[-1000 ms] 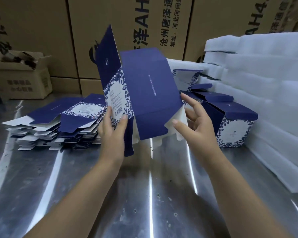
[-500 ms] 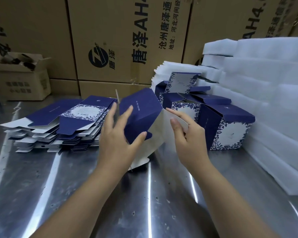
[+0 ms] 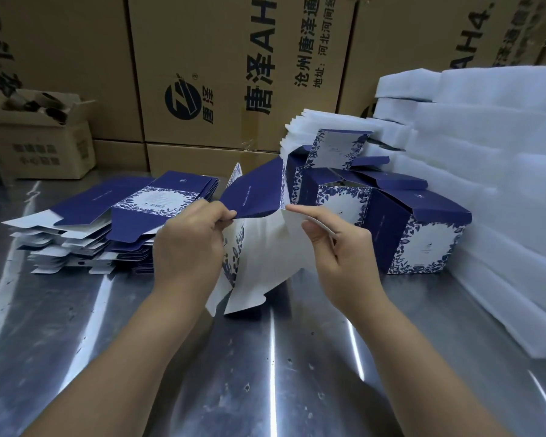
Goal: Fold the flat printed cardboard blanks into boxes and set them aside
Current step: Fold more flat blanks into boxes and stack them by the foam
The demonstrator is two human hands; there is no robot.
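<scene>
Mid-fold at frame centre, pinching the blank [image 3: 259, 263] with the left hand [image 3: 186, 247], seemingly pinching its white flap [image 3: 300, 220] with the right hand [image 3: 341, 250]; next, tucking inward.

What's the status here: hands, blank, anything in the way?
Left hand pinches blue flap of the blank, right hand pinches a white flap. Blank partly opened, not yet a box. Nothing blocking; finished boxes sit right, flat stack left.

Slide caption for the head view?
Folding a blue blank with left hand and right hand; flat stack at left, finished boxes at right.
</scene>
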